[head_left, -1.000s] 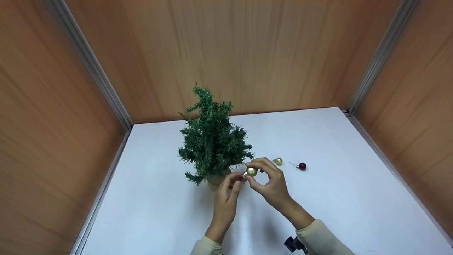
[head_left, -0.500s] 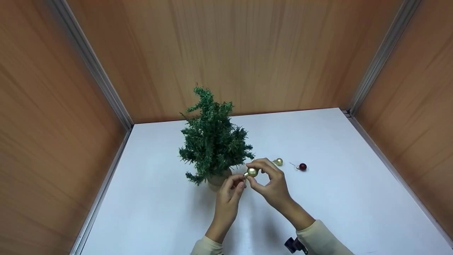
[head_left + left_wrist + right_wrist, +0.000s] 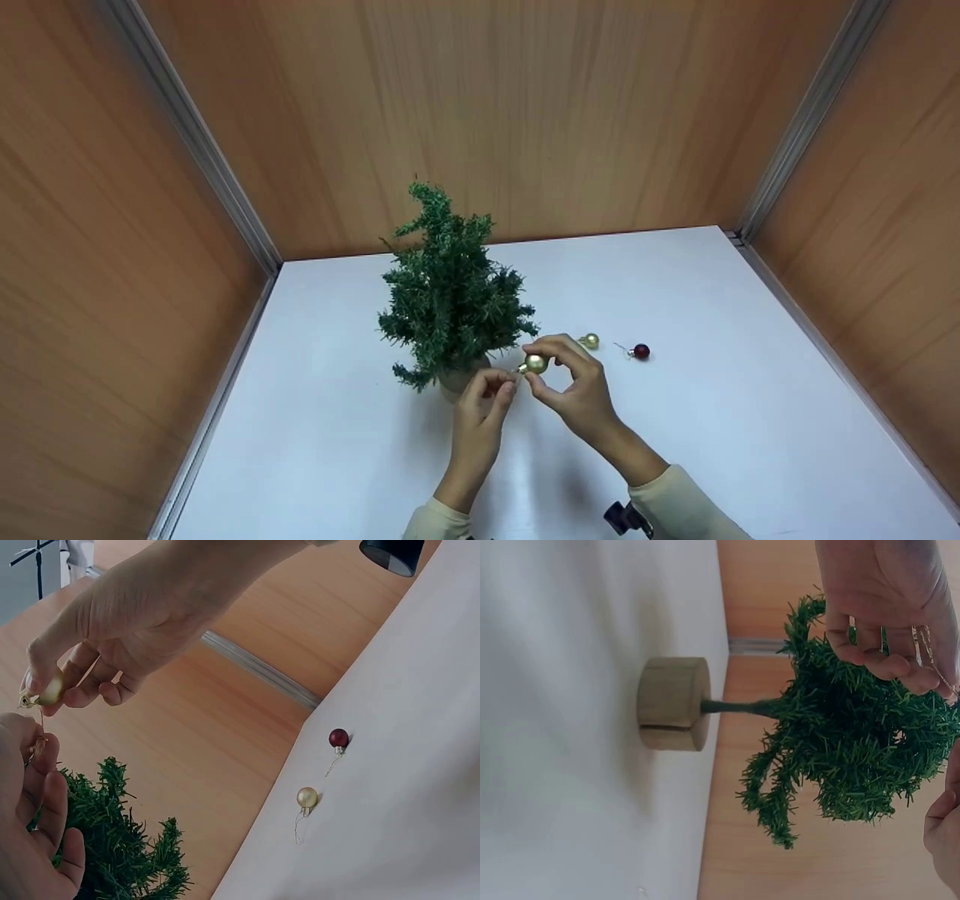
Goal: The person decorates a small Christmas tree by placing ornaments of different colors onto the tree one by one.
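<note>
My right hand (image 3: 581,394) pinches a shiny gold bauble (image 3: 535,364) between thumb and fingertips, its cap pointing left. Just left of it, the thumb and fingertips of my left hand (image 3: 478,427) pinch the bauble's thin gold string (image 3: 928,652), part of which hangs along the fingers in the right wrist view. Both hands are held in front of a small green artificial Christmas tree (image 3: 450,300), near its lower right side. The tree stands upright on a round wooden base (image 3: 673,703), partly hidden behind my left hand in the head view.
Right of my hands, a second gold bauble (image 3: 590,341) and a dark red bauble (image 3: 640,352) lie on the white table (image 3: 712,420), each with a string. Wood-grain panels (image 3: 525,120) enclose the back and sides. A dark wrist device (image 3: 626,517) sits by the right sleeve.
My left fingertips have shifted slightly left, away from the bauble's cap, with the string between them. The right hand and the bauble have hardly moved.
</note>
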Demonstrator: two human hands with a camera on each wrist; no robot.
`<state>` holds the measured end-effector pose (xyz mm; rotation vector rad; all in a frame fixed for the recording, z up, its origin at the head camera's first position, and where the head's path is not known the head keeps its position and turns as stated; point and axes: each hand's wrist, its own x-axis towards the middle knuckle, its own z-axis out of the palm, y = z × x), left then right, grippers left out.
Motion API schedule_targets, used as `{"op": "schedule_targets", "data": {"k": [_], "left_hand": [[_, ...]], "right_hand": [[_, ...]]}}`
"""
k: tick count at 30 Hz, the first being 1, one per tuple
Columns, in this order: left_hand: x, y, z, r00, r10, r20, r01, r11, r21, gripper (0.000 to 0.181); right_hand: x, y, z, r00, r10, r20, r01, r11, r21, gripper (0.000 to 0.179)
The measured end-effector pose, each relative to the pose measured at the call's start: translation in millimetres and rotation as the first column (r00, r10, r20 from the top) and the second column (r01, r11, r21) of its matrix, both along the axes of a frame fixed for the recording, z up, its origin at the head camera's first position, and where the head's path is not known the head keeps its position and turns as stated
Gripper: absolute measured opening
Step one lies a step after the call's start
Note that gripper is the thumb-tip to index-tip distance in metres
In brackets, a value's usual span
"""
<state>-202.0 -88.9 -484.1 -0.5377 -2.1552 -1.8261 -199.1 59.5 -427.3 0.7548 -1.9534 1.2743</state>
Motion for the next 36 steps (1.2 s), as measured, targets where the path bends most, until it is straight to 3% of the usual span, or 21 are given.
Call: {"op": "schedule_targets", "data": {"k": [4, 11, 14, 22, 30, 36], "left_hand": [[-0.1, -0.6, 3.1, 1.000, -0.002, -0.004, 0.002, 1.000, 0.015, 0.005], [11.8, -1.2, 28.8, 1.000, -0.010, -0.013, 0.010, 0.998, 0.058, 0.007], [12.9, -1.5, 32.6, 1.000, 0.000, -0.005, 0.000, 0.998, 0.063, 0.006], [11.9, -2.7, 32.8, 0.999, 0.014, -0.034, -0.012, 0.997, 0.073, 0.005], [11.6, -4.3, 34.5, 1.000, 0.007, -0.009, -0.006, 0.994, 0.107, 0.006], [4.5, -4.2, 21.4, 0.999, 0.017, -0.038, -0.012, 0.993, 0.113, 0.006]], "right_hand": [[-0.5, 1, -0.6, 1.000, -0.005, 0.007, 0.005, 1.000, -0.003, 0.035], [-1.9, 2, -3.4, 1.000, -0.002, 0.010, 0.002, 1.000, -0.005, 0.036], [-1.8, 1, -3.5, 1.000, -0.002, 0.011, 0.002, 1.000, -0.006, 0.035], [0.0, 1, -4.7, 0.999, -0.016, 0.042, 0.017, 1.000, -0.019, 0.034], [1.0, 0, -8.3, 0.998, -0.040, 0.058, 0.041, 0.999, -0.014, 0.034], [1.9, 0, -11.3, 0.997, -0.037, 0.073, 0.039, 0.999, -0.020, 0.033]]}}
